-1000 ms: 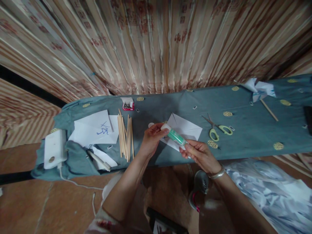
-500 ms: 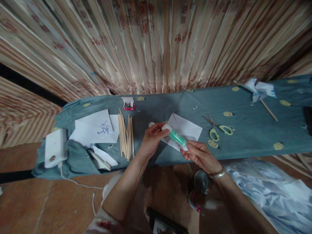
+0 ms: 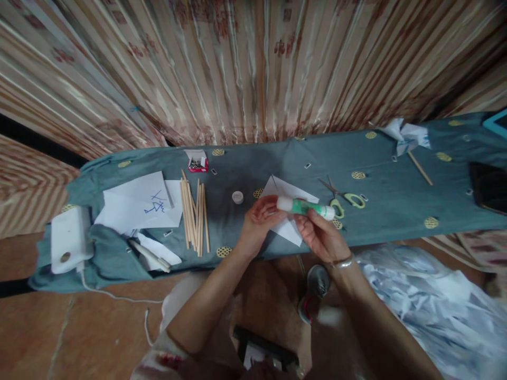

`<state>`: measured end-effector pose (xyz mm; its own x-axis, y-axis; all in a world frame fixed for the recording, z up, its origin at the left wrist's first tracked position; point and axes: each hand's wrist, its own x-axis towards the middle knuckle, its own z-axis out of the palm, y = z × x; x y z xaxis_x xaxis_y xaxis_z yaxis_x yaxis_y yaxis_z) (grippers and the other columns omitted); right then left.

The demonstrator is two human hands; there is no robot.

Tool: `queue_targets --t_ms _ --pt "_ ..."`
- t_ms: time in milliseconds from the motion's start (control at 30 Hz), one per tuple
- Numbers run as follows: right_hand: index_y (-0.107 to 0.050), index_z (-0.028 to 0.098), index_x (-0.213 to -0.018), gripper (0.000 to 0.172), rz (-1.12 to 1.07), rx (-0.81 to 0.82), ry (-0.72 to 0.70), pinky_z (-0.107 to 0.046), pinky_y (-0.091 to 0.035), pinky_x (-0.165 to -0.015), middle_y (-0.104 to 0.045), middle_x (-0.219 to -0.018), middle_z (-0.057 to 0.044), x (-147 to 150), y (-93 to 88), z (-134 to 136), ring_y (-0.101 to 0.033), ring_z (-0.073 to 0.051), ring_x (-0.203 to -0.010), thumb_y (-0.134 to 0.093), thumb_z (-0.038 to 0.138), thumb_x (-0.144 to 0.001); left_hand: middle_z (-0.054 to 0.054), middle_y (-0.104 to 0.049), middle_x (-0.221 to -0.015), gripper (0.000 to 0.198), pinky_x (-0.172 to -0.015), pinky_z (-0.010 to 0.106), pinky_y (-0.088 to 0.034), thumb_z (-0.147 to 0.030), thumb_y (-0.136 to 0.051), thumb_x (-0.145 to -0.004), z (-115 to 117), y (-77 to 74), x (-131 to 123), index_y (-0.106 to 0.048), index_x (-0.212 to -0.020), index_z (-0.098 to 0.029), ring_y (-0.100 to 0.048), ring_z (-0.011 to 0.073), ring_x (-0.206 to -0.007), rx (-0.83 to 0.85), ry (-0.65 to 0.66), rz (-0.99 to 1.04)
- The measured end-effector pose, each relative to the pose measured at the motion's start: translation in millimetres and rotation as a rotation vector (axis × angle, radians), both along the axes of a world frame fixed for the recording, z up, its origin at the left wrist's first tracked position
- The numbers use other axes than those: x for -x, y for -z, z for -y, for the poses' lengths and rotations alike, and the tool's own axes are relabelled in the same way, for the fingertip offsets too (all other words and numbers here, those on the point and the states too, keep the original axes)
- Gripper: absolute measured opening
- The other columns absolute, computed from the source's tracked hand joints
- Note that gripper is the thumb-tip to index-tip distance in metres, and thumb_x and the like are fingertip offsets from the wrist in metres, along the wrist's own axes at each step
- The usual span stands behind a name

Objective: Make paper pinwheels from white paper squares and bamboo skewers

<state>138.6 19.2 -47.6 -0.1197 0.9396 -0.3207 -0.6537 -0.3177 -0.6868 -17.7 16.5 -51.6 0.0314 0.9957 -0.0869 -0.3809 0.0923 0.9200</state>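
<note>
A green and white glue stick [image 3: 303, 206] lies nearly level across my right hand [image 3: 322, 235], whose thumb and fingers are closed around its middle. My left hand [image 3: 259, 221] is at the stick's white left end, fingers loosely curled behind it; the thumb is no longer over the stick, and any contact is hard to make out. Under both hands is a creased white sheet of paper [image 3: 291, 232], partly covered by them. A small round white cap [image 3: 237, 197] sits on the cloth left of the paper. Green-handled scissors [image 3: 336, 192] lie open just right of it.
Wooden sticks [image 3: 194, 216], a red box of small metal pieces [image 3: 197, 161] and drawn-on paper [image 3: 134, 203] are on the left. A white power unit [image 3: 71, 240] stands at the left end. A paper pinwheel [image 3: 407, 137] and a dark device [image 3: 487, 184] lie right.
The glue stick has turned from slanted to nearly level and shifted right. My left thumb has come off its white end, and my right hand has moved along to its middle.
</note>
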Motion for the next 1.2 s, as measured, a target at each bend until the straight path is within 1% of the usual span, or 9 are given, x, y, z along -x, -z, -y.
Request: queue_targets --t_ms 100,200,300,367,433,500,767,967,1200 --pt "-0.067 0.022 -0.074 0.02 0.022 -0.029 0.054 -0.014 -0.056 -0.059 -0.068 -0.07 0.006 -16.8 -2.1 -9.1 -0.063 -0.006 -0.061 -0.083 0.021 -0.061 0.011 -0.061 -0.122 0.046 -0.101 0.044 -0.042 -0.037 -0.07 -0.077 1.8 7.5 7.4 -0.058 -0.118 -0.019 -0.057 0.0235 -0.113 -0.258 0.06 -0.451" --pt "-0.065 0.02 -0.069 0.027 0.052 -0.013 0.154 -0.011 -0.053 -0.055 -0.066 -0.065 0.008 -26.4 -3.7 -17.7 -0.06 -0.004 -0.057 -0.087 0.02 -0.054 0.016 -0.05 -0.138 0.045 -0.111 0.051 -0.031 -0.035 -0.061 -0.085 6.0 11.8 11.7 -0.056 -0.125 -0.017 -0.04 0.0291 -0.134 -0.477 0.174 -0.934" --pt "-0.065 0.018 -0.068 0.029 0.176 0.025 0.192 -0.012 -0.051 -0.05 -0.065 -0.061 0.006 -24.0 -4.2 -23.8 -0.059 -0.004 -0.053 -0.088 0.029 -0.054 0.018 -0.039 -0.147 0.049 -0.112 0.057 -0.025 -0.037 -0.06 -0.086 10.1 13.7 9.3 -0.053 -0.131 -0.018 -0.023 0.034 -0.143 -0.545 0.262 -1.231" --pt "-0.064 0.017 -0.067 0.031 0.321 0.002 0.171 -0.014 -0.046 -0.043 -0.063 -0.056 0.004 -19.0 -3.6 -27.1 -0.057 -0.006 -0.049 -0.084 0.038 -0.059 0.017 -0.037 -0.149 0.05 -0.112 0.06 -0.022 -0.038 -0.06 -0.085 11.6 14.6 6.1 -0.052 -0.132 -0.022 -0.02 0.0353 -0.144 -0.558 0.29 -1.341" --pt "-0.063 0.016 -0.065 0.033 0.497 -0.054 0.14 -0.016 -0.042 -0.04 -0.061 -0.054 0.003 -14.1 -2.2 -30.0 -0.054 -0.007 -0.046 -0.079 0.044 -0.064 0.016 -0.036 -0.15 0.05 -0.111 0.062 -0.021 -0.039 -0.06 -0.085 12.2 15.5 3.8 -0.052 -0.132 -0.025 -0.02 0.0357 -0.144 -0.568 0.311 -1.396" --pt "-0.062 0.017 -0.067 0.033 0.685 -0.125 0.114 -0.02 -0.043 -0.043 -0.061 -0.055 0.003 -10.7 -0.3 -32.1 -0.053 -0.008 -0.046 -0.075 0.047 -0.068 0.017 -0.037 -0.149 0.05 -0.111 0.062 -0.021 -0.04 -0.061 -0.084 12.4 16.7 2.9 -0.054 -0.131 -0.025 -0.021 0.0365 -0.143 -0.57 0.324 -1.419" --pt "-0.06 0.018 -0.074 0.037 1.395 -0.383 0.026 -0.031 -0.045 -0.054 -0.065 -0.063 -0.003 -8.1 3.6 -33.1 -0.06 -0.018 -0.057 -0.061 0.055 -0.078 0.016 -0.036 -0.15 0.047 -0.111 0.062 -0.021 -0.041 -0.061 -0.084 11.9 18.1 4.4 -0.056 -0.128 -0.025 -0.023 0.0372 -0.142 -0.551 0.334 -1.422" --pt "-0.057 0.019 -0.074 0.041 1.627 -0.46 0.018 -0.031 -0.041 -0.052 -0.063 -0.058 -0.004 -5.8 3.2 -33.3 -0.059 -0.02 -0.054 -0.056 0.059 -0.079 0.016 -0.035 -0.15 0.05 -0.112 0.062 -0.02 -0.041 -0.062 -0.083 11.6 15.0 3.8 -0.055 -0.13 -0.024 -0.023 0.0383 -0.142 -0.54 0.353 -1.422" --pt "-0.055 0.02 -0.082 0.04 1.694 -0.535 -0.003 -0.029 -0.04 -0.051 -0.063 -0.06 -0.003 0.0 1.6 -33.0 -0.058 -0.019 -0.054 -0.054 0.059 -0.082 0.019 -0.033 -0.151 0.052 -0.112 0.063 -0.02 -0.036 -0.064 -0.082 11.4 12.9 3.3 -0.054 -0.131 -0.023 -0.022 0.0394 -0.142 -0.519 0.363 -1.391"
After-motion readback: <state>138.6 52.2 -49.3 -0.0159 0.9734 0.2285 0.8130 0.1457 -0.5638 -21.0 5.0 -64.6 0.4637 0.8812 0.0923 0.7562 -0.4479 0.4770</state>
